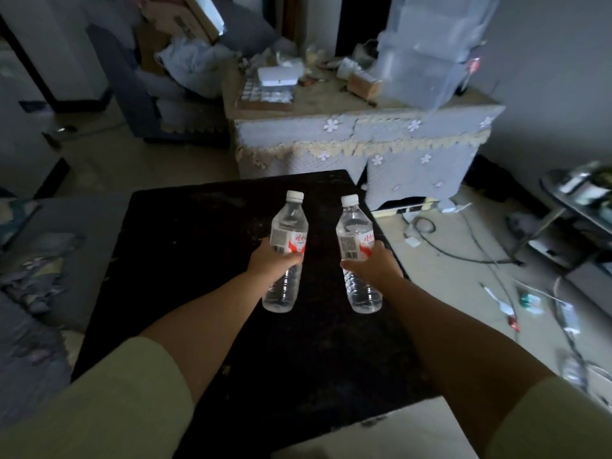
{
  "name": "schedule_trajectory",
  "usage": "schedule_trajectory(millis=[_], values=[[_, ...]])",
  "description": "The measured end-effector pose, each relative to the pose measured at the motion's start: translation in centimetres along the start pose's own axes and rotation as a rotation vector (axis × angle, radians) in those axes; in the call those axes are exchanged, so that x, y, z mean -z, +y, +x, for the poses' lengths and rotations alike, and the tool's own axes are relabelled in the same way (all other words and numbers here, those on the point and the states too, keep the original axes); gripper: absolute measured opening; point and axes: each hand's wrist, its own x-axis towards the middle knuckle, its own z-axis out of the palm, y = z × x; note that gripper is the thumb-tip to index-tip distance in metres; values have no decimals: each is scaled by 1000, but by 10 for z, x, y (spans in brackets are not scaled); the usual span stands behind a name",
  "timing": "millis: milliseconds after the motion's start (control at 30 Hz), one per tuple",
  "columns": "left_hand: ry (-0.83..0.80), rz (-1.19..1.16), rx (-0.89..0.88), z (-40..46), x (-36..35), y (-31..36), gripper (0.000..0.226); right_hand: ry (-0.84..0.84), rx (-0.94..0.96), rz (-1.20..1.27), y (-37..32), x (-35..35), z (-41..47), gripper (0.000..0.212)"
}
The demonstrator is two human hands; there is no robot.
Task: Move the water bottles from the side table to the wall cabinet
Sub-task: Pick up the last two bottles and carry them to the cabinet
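Note:
Two clear plastic water bottles with white caps and red-and-white labels are in view over a black side table (198, 293). My left hand (270, 265) grips the left bottle (287, 226) around its middle. My right hand (372, 265) grips the right bottle (354, 228) the same way. Both bottles stand upright, side by side and apart, with their bases near the tabletop; I cannot tell whether they touch it. No wall cabinet is recognisable in this view.
Behind the black table stands a low cabinet draped in a flowered lace cloth (364, 140), cluttered with boxes and a clear plastic container (427, 58). Cables and litter (496, 260) cover the floor at right. A grey sofa (139, 87) sits at the back left.

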Motion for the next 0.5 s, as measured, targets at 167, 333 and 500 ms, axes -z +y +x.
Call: schedule_trajectory(millis=[167, 333, 500], values=[[-96, 46, -64, -9, -50, 39, 63, 123, -80, 33, 47, 59, -25, 84], [-227, 144, -179, -20, -103, 75, 65, 281, -207, 88, 93, 106, -62, 84], [-397, 215, -288, -34, -157, 104, 63, 442, -349, 157, 129, 135, -109, 73]])
